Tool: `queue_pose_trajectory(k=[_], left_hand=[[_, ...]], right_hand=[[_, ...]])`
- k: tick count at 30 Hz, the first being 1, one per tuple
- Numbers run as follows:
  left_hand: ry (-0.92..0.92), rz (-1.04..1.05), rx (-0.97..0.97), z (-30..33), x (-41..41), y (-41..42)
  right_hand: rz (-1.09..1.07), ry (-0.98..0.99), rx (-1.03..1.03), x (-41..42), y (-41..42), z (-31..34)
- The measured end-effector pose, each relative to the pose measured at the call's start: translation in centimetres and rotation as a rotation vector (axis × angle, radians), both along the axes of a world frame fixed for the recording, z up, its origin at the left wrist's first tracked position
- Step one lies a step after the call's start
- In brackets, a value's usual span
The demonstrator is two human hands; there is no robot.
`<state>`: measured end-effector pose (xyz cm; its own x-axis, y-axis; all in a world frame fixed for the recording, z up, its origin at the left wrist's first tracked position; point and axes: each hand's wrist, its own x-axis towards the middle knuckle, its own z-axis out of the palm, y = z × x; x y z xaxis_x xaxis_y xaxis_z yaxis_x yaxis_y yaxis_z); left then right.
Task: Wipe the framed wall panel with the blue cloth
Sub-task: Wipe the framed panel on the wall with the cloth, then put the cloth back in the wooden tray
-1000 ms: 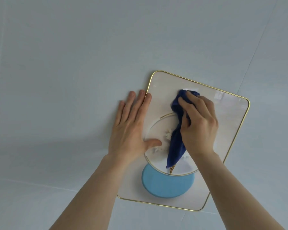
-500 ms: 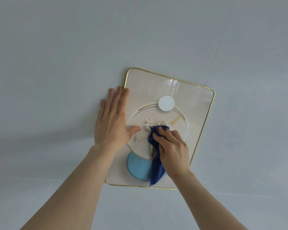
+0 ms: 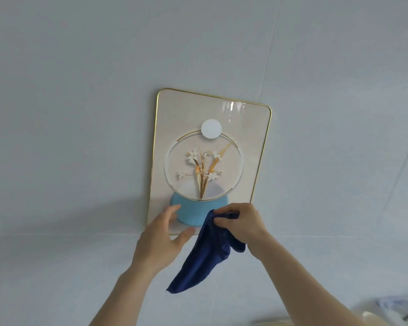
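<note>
The framed wall panel [image 3: 247,147] hangs on a pale wall: gold rim, beige face, a ring with white flowers, a white disc and a light blue vase. My right hand [image 3: 242,223] sits in front of the panel's lower right corner, pinching the dark blue cloth [image 3: 205,257], which hangs loosely down below the frame. My left hand [image 3: 159,238] is open with fingers spread, in front of the panel's lower left corner, thumb close to the cloth. Whether it touches the panel I cannot tell.
Pale grey wall tiles [image 3: 80,114] surround the panel on all sides. At the bottom right corner some blurred light objects [image 3: 391,309] show, too unclear to name.
The right hand moved with the cloth from the panel's upper area to its bottom edge, and the cloth now hangs free. The left hand left the frame's left side and dropped lower. The flowers are uncovered.
</note>
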<state>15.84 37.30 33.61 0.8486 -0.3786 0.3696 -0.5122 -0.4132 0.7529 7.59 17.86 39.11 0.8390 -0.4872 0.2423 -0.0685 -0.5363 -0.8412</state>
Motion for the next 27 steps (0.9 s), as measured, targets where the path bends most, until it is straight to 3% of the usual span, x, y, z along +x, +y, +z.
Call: queue_pose_trajectory(k=[3, 5, 8, 15, 27], left_hand=[[0.336, -0.196, -0.025, -4.8, -2.6, -2.0], [0.433, -0.308, -0.021, -7.4, -4.7, -3.7], [0.547, -0.317, -0.052, -10.1, -7.3, -6.5], [0.640, -0.196, -0.230, -11.7, -10.7, -13.5], [0.699, -0.300, 0.041, -19.1, -16.4, -27.9]], right_hand=[[0.067, -0.039, 0.277, -2.7, -1.1, -1.4], [0.090, -0.056, 0.435, -4.5, -2.5, -2.5], [0.061, -0.047, 0.572, -7.3, -5.7, -5.0], [-0.217, 0.064, 0.597, -14.9, -16.0, -12.6], [-0.396, 0.315, 0.377, -22.5, -27.7, -26.5]])
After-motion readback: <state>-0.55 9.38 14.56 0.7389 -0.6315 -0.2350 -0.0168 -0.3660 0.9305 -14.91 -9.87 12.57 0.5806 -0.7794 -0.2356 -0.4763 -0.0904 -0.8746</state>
